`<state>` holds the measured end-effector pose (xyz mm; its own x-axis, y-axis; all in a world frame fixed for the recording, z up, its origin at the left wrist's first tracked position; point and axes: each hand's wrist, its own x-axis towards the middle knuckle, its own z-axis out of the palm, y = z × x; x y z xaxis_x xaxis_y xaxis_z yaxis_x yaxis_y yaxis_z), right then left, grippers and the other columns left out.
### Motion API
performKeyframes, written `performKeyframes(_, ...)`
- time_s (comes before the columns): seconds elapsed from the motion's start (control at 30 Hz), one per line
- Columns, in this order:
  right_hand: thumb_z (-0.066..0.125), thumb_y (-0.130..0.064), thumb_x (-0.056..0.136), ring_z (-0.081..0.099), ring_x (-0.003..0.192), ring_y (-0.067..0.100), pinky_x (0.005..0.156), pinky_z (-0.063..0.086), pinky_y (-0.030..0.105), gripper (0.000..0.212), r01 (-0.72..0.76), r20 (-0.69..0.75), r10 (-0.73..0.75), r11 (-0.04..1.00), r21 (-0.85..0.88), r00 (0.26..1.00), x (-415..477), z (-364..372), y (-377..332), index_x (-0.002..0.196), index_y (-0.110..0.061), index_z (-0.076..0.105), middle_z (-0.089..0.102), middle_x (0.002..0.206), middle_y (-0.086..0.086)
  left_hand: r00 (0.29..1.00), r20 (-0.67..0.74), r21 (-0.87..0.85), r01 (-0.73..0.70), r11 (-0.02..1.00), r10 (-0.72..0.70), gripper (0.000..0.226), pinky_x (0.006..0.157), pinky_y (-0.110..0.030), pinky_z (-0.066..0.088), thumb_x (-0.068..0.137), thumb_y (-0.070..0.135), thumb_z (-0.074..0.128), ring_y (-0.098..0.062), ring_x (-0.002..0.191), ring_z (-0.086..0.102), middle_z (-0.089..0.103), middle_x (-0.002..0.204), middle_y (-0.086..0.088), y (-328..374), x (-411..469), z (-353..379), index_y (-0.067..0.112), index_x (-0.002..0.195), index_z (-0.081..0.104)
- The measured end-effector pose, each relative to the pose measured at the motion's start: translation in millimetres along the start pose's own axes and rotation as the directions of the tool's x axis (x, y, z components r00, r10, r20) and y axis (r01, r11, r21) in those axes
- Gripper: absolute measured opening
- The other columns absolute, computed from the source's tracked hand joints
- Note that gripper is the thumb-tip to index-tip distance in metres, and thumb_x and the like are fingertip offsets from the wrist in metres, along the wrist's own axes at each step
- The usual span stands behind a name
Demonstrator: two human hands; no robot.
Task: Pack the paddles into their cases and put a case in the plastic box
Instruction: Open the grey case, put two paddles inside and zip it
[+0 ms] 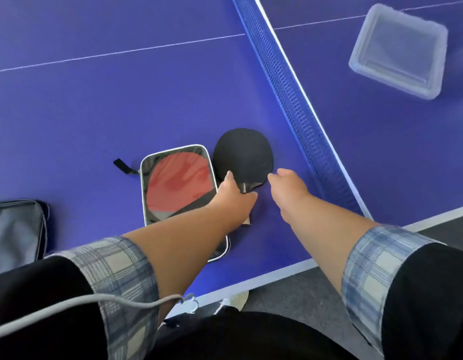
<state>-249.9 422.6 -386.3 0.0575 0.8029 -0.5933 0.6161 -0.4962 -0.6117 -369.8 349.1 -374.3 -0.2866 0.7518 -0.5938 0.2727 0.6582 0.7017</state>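
A black-faced paddle (242, 154) lies on the blue table tennis table (95, 113) close to the net. My left hand (234, 196) is closed around its handle, just below the blade. My right hand (287, 185) hovers right of the handle, fingers curled, holding nothing. Left of the black paddle lies an open case (178, 152) with a silver rim, and a red-faced paddle (179, 181) rests inside it. A second dark case (16, 229) sits at the left edge. The clear plastic box (399, 50) stands beyond the net at the upper right.
The blue net (290, 81) runs diagonally between the paddles and the plastic box. The table's white front edge (290, 271) is just below my arms, with grey floor beyond. A grey cable (95, 300) crosses my left sleeve.
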Motion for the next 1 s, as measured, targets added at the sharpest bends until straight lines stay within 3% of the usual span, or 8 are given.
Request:
performKeyframes(0.13,0.049,-0.024,0.095,0.051,0.105,0.023,0.088,0.046,0.032,0.064,0.046,0.037,-0.046,0.999,0.006,0.998,30.3,3.9,-6.4,0.157,-0.021,0.032,0.049,0.128,-0.001,0.948,-0.136,-0.115,0.275,0.954,-0.29,0.074,0.107,-0.046,0.039,0.09,0.028,0.052,-0.037,0.13,0.046,0.043,0.147,-0.017,27.4,39.6,14.7,0.006,0.149,0.014)
performKeyframes(0.23,0.051,-0.021,0.093,0.051,0.113,0.03,0.096,0.046,0.036,0.048,0.026,0.064,-0.026,1.0,0.005,0.998,43.4,8.2,-15.5,0.14,-0.022,0.042,0.05,0.137,0.001,0.882,-0.17,-0.114,0.425,0.898,-0.439,0.068,0.111,-0.045,0.034,0.091,0.029,0.046,-0.033,0.131,0.042,0.041,0.147,-0.015,33.2,55.2,20.9,0.005,0.148,0.018)
performKeyframes(0.4,0.054,-0.013,0.091,0.047,0.086,0.028,0.06,0.041,0.026,0.053,-0.1,0.102,0.088,0.988,0.122,0.991,51.5,5.8,-23.9,0.143,-0.018,0.045,0.051,0.12,0.011,0.904,-0.234,-0.033,0.36,0.932,-0.358,0.058,0.103,-0.051,0.044,0.089,0.026,0.051,-0.04,0.123,0.052,0.049,0.139,-0.024,28.2,60.4,19.7,0.0,0.14,0.039)
performKeyframes(0.47,0.054,-0.007,0.09,0.045,0.069,0.023,0.046,0.039,0.026,0.032,-0.093,0.052,0.083,0.972,0.217,0.995,51.9,1.6,-21.4,0.119,-0.018,0.059,0.053,0.106,0.01,0.894,-0.275,-0.175,0.316,0.933,-0.354,0.045,0.097,-0.047,0.049,0.09,0.025,0.051,-0.035,0.113,0.058,0.057,0.128,-0.017,25.6,58.2,17.5,0.004,0.13,0.05)
performKeyframes(0.53,0.054,0.0,0.088,0.05,0.069,0.02,0.063,0.062,0.044,0.027,-0.102,0.018,0.102,0.922,0.373,0.995,48.7,-2.1,-19.9,0.108,-0.015,0.065,0.065,0.097,0.013,0.916,-0.193,-0.357,0.27,0.894,-0.353,0.029,0.09,-0.035,0.049,0.091,0.018,0.049,-0.025,0.105,0.056,0.055,0.11,-0.004,31.2,55.0,13.2,0.013,0.119,0.056)
performKeyframes(0.63,0.05,0.004,0.087,0.063,0.079,0.026,0.088,0.055,0.062,0.042,-0.143,0.068,0.126,0.836,0.53,0.99,34.5,-5.2,-26.7,0.124,-0.015,0.062,0.07,0.107,0.012,0.939,-0.068,-0.717,0.189,0.671,-0.338,0.028,0.082,-0.034,0.057,0.094,-0.001,0.048,-0.025,0.085,0.063,0.063,0.107,-0.008,36.0,42.5,2.1,0.013,0.117,0.056)
performKeyframes(0.8,0.054,-0.002,0.086,0.073,0.097,0.027,0.086,0.059,0.056,0.048,-0.1,0.099,0.054,0.832,0.545,0.994,-1.1,9.3,-54.2,0.128,-0.024,0.05,0.06,0.083,-0.003,0.952,-0.146,-0.715,0.088,0.694,-0.271,0.048,0.077,-0.046,0.061,0.09,-0.003,0.058,-0.027,0.093,0.073,0.068,0.114,-0.01,25.1,17.8,-41.4,0.021,0.131,0.05)
performKeyframes(1.0,0.055,-0.011,0.082,0.058,0.064,0.012,0.072,0.063,0.034,0.068,0.014,0.202,-0.105,0.913,0.408,0.974,-51.4,61.4,-88.7,0.146,-0.029,0.042,0.054,0.087,-0.012,0.945,-0.183,-0.788,0.025,0.615,-0.273,0.038,0.065,-0.048,0.062,0.089,-0.002,0.055,-0.031,0.082,0.075,0.073,0.101,-0.014,-14.8,-23.0,-116.7,0.026,0.116,0.057)
